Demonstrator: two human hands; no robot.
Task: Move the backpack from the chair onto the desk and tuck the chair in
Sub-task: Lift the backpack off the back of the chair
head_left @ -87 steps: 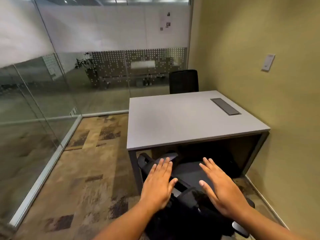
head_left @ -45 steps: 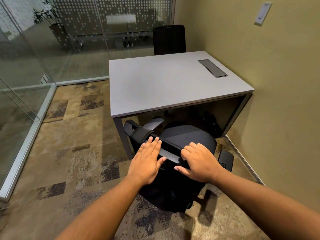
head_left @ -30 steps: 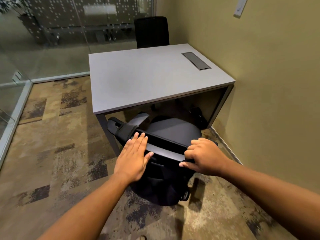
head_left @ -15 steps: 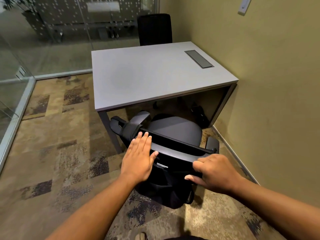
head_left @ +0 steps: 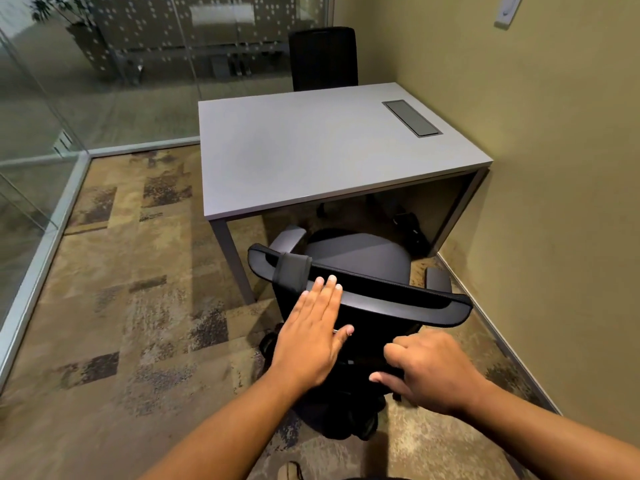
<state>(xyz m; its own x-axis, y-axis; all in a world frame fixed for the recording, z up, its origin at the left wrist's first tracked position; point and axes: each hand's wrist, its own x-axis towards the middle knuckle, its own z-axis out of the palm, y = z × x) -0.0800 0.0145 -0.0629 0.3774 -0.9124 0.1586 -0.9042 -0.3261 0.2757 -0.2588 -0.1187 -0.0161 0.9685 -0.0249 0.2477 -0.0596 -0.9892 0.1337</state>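
A black office chair (head_left: 356,251) stands in front of the grey desk (head_left: 311,157), its seat just outside the desk's front edge. A black backpack (head_left: 346,403) hangs behind the backrest, with one strap (head_left: 291,275) looped over the backrest's top rim. My left hand (head_left: 308,341) lies flat and open against the back of the backrest, fingertips at the rim. Lower and to the right, my right hand (head_left: 429,368) is curled around dark backpack material behind the backrest. Most of the backpack is hidden by my hands and the chair.
A second black chair (head_left: 323,58) stands at the desk's far side. A metal cable hatch (head_left: 412,117) is set in the desktop near the olive wall (head_left: 554,202), which runs close along the right. Glass partitions (head_left: 52,98) close off the left and back. Patterned carpet covers the floor.
My right hand slid off the backrest's top rim, down behind it onto the backpack. My left hand stayed flat on the backrest. The chair turned slightly and sits a little further from the desk.
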